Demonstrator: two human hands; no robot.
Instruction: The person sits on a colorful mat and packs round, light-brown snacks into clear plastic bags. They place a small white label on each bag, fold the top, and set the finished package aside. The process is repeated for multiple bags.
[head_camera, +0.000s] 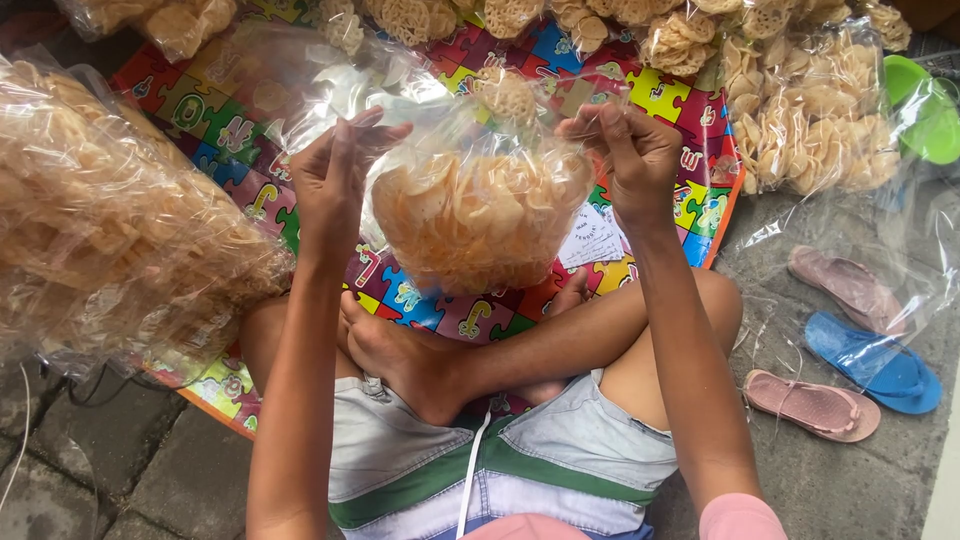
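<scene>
I hold up a clear plastic bag (480, 215) filled with pale orange lattice crackers above my crossed legs. My left hand (335, 175) pinches the bag's top edge on the left side. My right hand (625, 150) grips the top edge on the right, fingers closed on the plastic. The bag hangs between both hands, its mouth stretched wide. A white paper label (590, 235) lies on the mat just behind the bag.
A colourful puzzle foam mat (225, 120) lies under me. A big bag of crackers (110, 230) bulks at the left, more filled bags (810, 120) at the top right. Pink sandals (812, 405) and a blue one (875, 365) lie on the concrete; a green bowl (925, 105) sits far right.
</scene>
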